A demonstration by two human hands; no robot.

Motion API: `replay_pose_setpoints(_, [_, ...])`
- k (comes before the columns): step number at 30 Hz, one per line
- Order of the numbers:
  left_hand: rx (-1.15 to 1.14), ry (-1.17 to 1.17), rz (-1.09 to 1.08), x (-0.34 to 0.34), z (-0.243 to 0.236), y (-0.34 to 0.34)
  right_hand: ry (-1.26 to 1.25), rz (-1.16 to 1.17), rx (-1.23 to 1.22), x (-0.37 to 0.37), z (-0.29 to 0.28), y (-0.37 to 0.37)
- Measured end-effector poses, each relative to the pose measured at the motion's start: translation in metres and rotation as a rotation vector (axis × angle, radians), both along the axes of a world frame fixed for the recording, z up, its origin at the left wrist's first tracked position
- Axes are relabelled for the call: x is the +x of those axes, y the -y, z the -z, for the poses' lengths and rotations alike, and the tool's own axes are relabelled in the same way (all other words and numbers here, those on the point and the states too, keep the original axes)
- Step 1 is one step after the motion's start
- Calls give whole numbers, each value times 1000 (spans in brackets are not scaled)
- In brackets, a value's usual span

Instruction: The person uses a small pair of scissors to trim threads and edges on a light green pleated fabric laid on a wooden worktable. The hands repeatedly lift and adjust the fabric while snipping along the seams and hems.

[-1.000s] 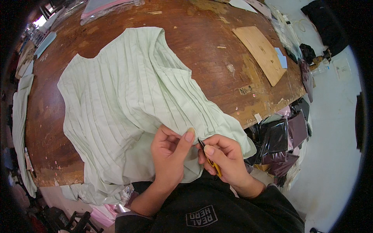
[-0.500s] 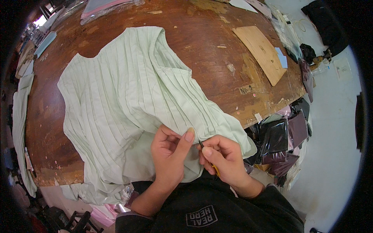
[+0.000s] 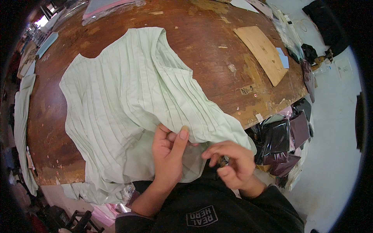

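A pale green sleeveless garment (image 3: 112,93) with narrow pleats lies spread on the wooden table, its lower part hanging over the near edge. My left hand (image 3: 169,149) pinches the garment's edge between thumb and fingers. Just right of it, my right hand (image 3: 233,161) is off the cloth, its fingers curled and slightly blurred. Inside its palm sits a small pair of thread snips (image 3: 222,160), mostly hidden by the fingers.
The worn brown table (image 3: 217,66) carries a wooden board (image 3: 262,54) with a blue card (image 3: 282,58) at the right. Dark plastic-wrapped packages (image 3: 278,136) are piled beside the table's right edge. Folded pink items in clear plastic (image 3: 105,9) lie at the far side.
My right hand has drawn back to the right, away from the garment's edge, taking the snips with it. My left hand has shifted slightly left and still pinches the cloth.
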State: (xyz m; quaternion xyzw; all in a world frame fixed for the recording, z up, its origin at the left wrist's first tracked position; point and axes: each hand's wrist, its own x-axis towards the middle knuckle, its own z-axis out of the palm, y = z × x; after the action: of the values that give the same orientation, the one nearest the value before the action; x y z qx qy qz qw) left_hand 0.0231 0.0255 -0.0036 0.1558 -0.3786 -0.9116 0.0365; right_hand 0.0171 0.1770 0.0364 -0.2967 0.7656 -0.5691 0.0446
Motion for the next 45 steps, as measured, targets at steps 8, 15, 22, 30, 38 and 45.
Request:
replay_pose_setpoints(8, [19, 17, -10, -1, 0, 2, -134, -184, 327, -23, -15, 3])
replay_pose_setpoints(15, [38, 8, -4, -1, 2, 1, -130, -140, 185, -27, -5, 2])
replay_pose_setpoints(22, [138, -36, -58, -2, 5, 2, -151, -309, 244, -20, 7, 2])
replay_pose_setpoints(30, [-83, 6, 71, -6, 2, 1, -150, -356, 308, -19, 13, 0])
replay_pose_setpoints(38, [46, 46, 21, -10, 1, 1, -373, 74, 260, -26, -5, -9])
replay_pose_setpoints(45, [47, 14, 10, -6, 0, 1, -545, 210, 428, -33, -11, -3])
